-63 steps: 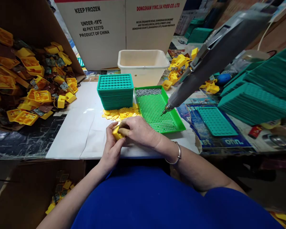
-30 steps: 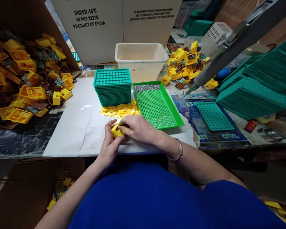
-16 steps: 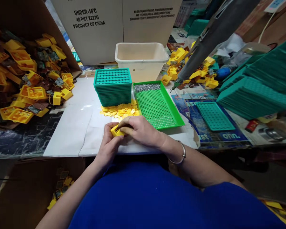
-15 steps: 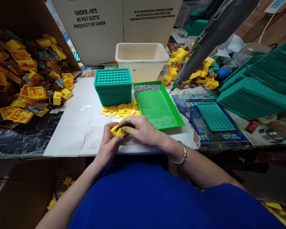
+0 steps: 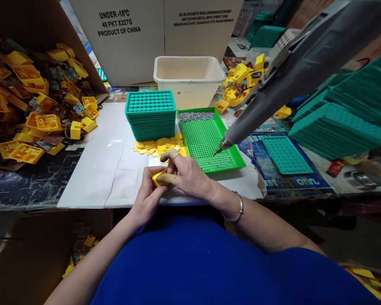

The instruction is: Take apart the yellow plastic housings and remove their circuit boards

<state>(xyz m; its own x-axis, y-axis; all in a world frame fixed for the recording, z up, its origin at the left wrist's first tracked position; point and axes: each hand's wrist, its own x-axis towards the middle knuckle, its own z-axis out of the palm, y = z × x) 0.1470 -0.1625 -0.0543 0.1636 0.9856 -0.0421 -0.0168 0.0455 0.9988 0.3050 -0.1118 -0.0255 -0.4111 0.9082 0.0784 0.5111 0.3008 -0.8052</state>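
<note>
Above the white-covered table (image 5: 89, 182), the left hand (image 5: 147, 197) keeps its grip around a small yellow plastic case (image 5: 155, 177); the right hand's (image 5: 193, 178) grip now parts, forefinger lifting, thumb touching it, apparently ending the pinch.

Looks forward and down from the wearer's head, over the blue shirt (image 5: 206, 258), fairly near the left hand (image 5: 147, 198) and right hand (image 5: 195, 180), across the worktop (image 5: 41, 186) to the white carton (image 5: 139, 55).
</note>
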